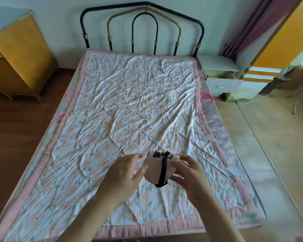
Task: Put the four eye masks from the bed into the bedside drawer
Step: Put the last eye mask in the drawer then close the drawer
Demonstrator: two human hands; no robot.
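A pale pink eye mask with black print and a black strap hangs above the near part of the bed. My right hand grips its right side with curled fingers. My left hand touches its left edge, fingers spread and nearly straight. No other eye mask shows on the quilt. The white bedside cabinet stands right of the headboard, and its drawer is pulled open; what is inside it is hidden.
A black and gold metal headboard closes the far end. A yellow wooden cabinet stands far left on the brown floor. Pale mats cover the floor right of the bed. A purple curtain hangs at the far right.
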